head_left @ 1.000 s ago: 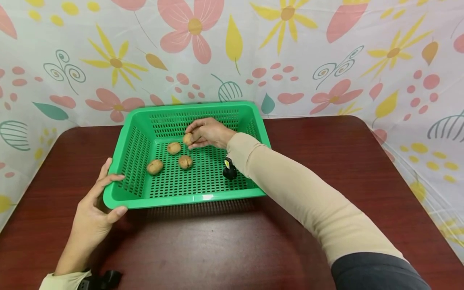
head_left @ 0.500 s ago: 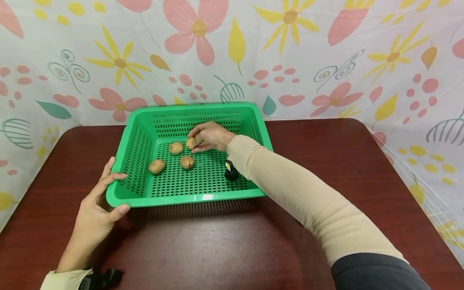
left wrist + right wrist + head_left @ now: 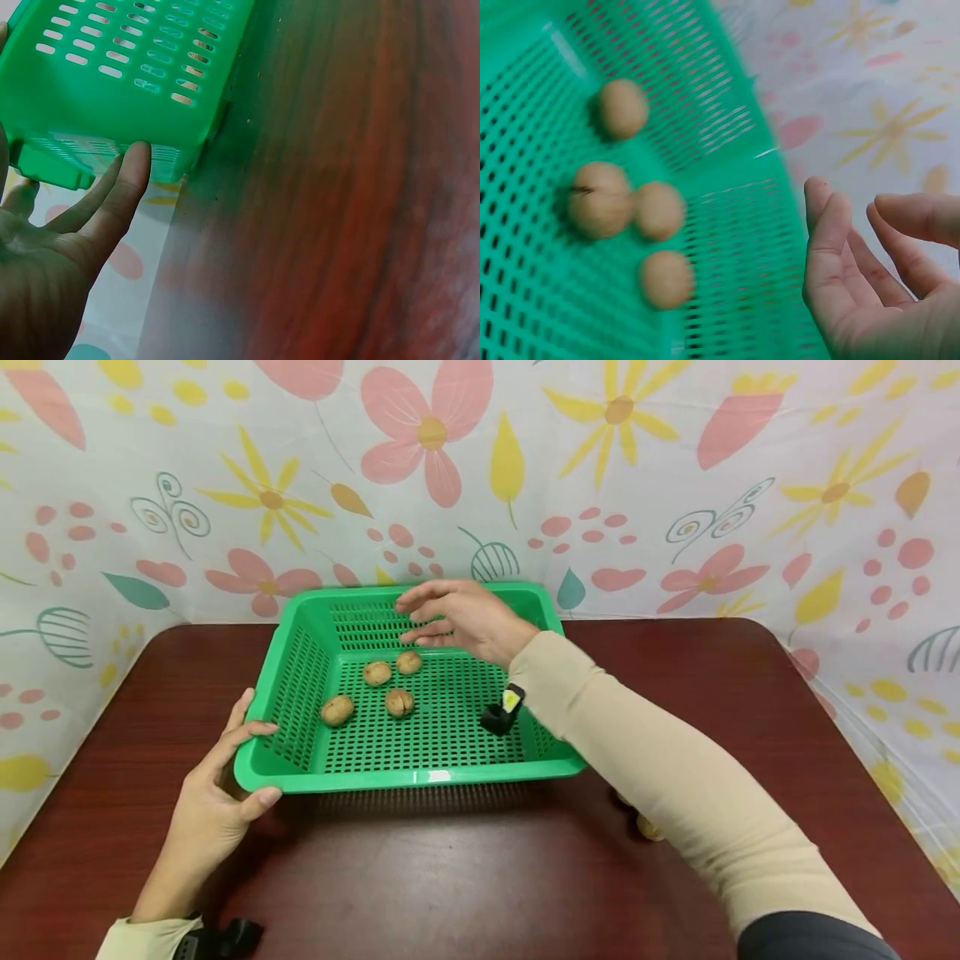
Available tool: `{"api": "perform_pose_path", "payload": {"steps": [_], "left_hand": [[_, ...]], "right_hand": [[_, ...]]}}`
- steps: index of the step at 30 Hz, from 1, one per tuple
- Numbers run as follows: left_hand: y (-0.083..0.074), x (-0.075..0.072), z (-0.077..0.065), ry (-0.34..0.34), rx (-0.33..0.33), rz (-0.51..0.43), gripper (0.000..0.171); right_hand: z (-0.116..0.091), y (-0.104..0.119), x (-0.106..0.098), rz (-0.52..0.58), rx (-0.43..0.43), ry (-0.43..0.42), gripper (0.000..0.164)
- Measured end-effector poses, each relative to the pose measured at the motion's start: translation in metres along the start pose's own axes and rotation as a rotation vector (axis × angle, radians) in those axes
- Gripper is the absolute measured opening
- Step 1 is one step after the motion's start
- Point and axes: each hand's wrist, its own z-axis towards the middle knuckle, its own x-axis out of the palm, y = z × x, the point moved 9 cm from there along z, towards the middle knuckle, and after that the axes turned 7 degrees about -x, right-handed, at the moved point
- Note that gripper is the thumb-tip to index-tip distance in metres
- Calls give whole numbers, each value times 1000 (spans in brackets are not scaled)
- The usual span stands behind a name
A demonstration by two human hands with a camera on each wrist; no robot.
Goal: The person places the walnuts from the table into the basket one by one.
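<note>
A green perforated plastic basket [image 3: 420, 774] stands on the table, with several walnuts lying on its floor toward the left. One walnut [image 3: 399, 702] shows a dark crack. Behind it lie a walnut [image 3: 377, 673] and another walnut [image 3: 408, 662]; the leftmost walnut [image 3: 337, 710] is nearer the side wall. My left hand [image 3: 213, 802] holds the basket's front left corner, its fingers over the left rim and its thumb at the front. Above the back of the basket, my right hand [image 3: 468, 618] has loosely extended fingers and nothing in them, as the right wrist view also shows.
On the dark red wooden table [image 3: 450, 868], a walnut [image 3: 649, 828] and part of a second one show beside the right sleeve [image 3: 645, 743], which hides more of that side. A flower-patterned cloth [image 3: 675, 460] hangs behind the table.
My right hand has let go of a walnut, which now rests on the basket floor, and has risen up and to the right. My left hand keeps its hold on the corner.
</note>
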Motion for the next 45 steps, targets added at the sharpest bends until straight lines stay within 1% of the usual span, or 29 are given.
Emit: {"api": "perform_pose_path", "payload": {"steps": [3, 5, 8, 11, 14, 15, 18, 22, 26, 29, 31, 34, 38, 42, 45], "left_hand": [[0, 1, 0, -3, 0, 10, 59], [1, 1, 0, -10, -5, 15, 59], [0, 0, -1, -12, -2, 9, 58], [2, 0, -1, -10, 0, 2, 58], [3, -1, -1, -10, -6, 4, 59], [4, -2, -1, -13, -11, 8, 60], [5, -3, -3, -20, -14, 18, 60], [4, -4, -4, -23, -6, 25, 59], [4, -3, -4, -24, -8, 18, 59], [4, -3, -4, -27, -20, 9, 59], [5, -3, -4, -29, -29, 6, 59], [7, -3, -4, -32, -38, 5, 59], [7, -4, -3, -35, -44, 9, 60], [8, -4, -2, -39, -59, 11, 61], [8, -3, -2, -36, -61, 12, 61]], "right_hand": [[-22, 26, -10, -15, -74, 17, 27], [-40, 40, -20, -49, -117, 25, 26], [-72, 50, -41, -97, -170, 21, 26], [-105, 45, -68, -139, -180, -1, 27], [-132, 31, -98, -175, -149, -44, 28], [-140, 26, -107, -180, -141, -46, 29], [-161, 14, -132, -200, -129, -75, 31], [-182, 2, -156, -239, -135, -92, 33], [-193, -10, -172, -272, -132, -83, 34], [-197, -16, -182, -322, -140, -60, 35], [-199, -20, -187, -365, -142, -36, 36], [-200, -27, -196, -440, -115, 0, 39], [-199, -37, -203, -511, -99, 74, 39], [-197, -44, -207, -530, -135, 145, 38], [-194, -52, -210, -522, -139, 188, 38]]}}
